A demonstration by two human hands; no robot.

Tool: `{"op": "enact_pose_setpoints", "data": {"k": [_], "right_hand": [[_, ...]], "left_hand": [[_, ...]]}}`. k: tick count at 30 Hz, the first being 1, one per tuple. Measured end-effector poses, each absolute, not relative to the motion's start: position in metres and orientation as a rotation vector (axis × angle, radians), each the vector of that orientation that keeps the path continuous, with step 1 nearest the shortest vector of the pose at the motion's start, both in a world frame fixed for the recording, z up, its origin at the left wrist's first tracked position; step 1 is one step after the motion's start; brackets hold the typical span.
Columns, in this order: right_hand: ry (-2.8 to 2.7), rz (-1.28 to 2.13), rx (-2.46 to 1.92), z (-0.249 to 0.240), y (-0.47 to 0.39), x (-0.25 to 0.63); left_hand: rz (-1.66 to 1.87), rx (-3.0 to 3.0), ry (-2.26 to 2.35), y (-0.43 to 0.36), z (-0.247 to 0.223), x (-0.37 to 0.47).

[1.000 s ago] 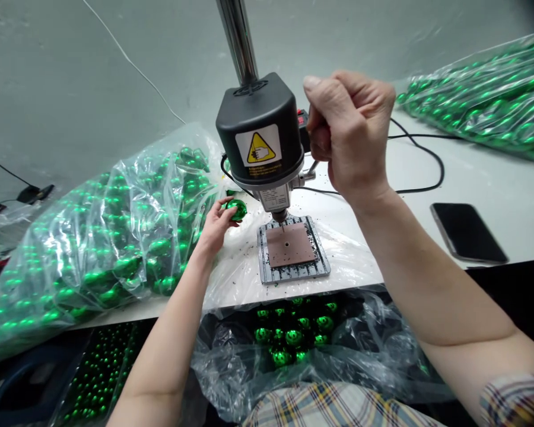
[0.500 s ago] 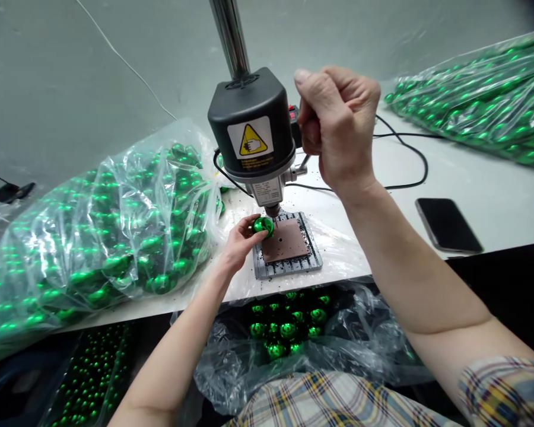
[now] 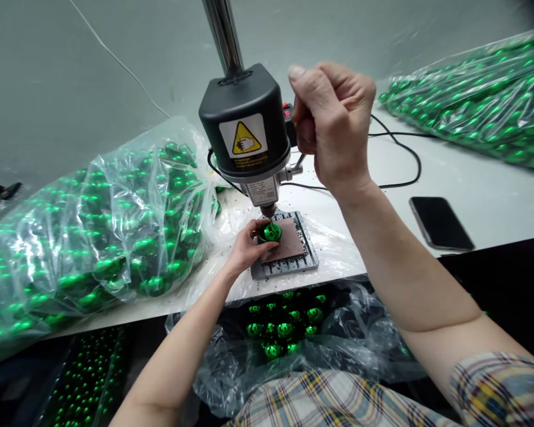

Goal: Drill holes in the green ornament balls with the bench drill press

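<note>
My left hand [image 3: 248, 247] pinches a shiny green ball [image 3: 273, 232] between thumb and fingers. The ball is directly under the chuck [image 3: 267, 210] of a small bench drill press [image 3: 244, 121], over the left part of a brown pad [image 3: 289, 238] on the grey slotted base [image 3: 310, 255]. Raised at the right of the black drill head, my right hand [image 3: 338, 121] is closed in a fist round the feed lever [image 3: 299, 162]. Only a short piece of that lever shows below the fist; its grip end is hidden by the fingers.
A big clear bag of green balls [image 3: 115, 231] lies left on the white table, another bag [image 3: 480, 112] at the back right. A phone [image 3: 441, 222] and a black cable [image 3: 417, 172] are at right. Below the table edge, open plastic [image 3: 356, 332] holds more balls.
My left hand has brought the green ball slightly right, from beside the chuck to beneath it. My right hand keeps its closed grip at about the same height. The whole view has shifted slightly.
</note>
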State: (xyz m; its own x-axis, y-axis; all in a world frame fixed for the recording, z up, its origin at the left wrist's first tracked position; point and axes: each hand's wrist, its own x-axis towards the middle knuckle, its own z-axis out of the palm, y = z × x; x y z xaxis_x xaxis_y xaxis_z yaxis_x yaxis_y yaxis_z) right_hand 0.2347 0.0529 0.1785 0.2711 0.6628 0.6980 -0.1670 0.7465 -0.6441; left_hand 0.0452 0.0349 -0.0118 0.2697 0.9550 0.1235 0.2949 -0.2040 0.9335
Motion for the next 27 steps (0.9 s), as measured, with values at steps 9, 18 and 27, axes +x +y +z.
{"op": "enact_pose_setpoints", "data": {"k": [9,18,27], "right_hand": [[-1.214,0.532,-0.506,0.171,0.048,0.237],[-1.269,0.386,-0.588,0.153,0.028,0.239],[-1.252,0.299,-0.324,0.118,0.017,0.238]], "left_hand": [[0.984,1.738,1.199,0.030,-0.019,0.063],[1.024,1.792,1.207,0.028,-0.019,0.063],[1.064,1.942,1.206,0.032,-0.026,0.061]]}}
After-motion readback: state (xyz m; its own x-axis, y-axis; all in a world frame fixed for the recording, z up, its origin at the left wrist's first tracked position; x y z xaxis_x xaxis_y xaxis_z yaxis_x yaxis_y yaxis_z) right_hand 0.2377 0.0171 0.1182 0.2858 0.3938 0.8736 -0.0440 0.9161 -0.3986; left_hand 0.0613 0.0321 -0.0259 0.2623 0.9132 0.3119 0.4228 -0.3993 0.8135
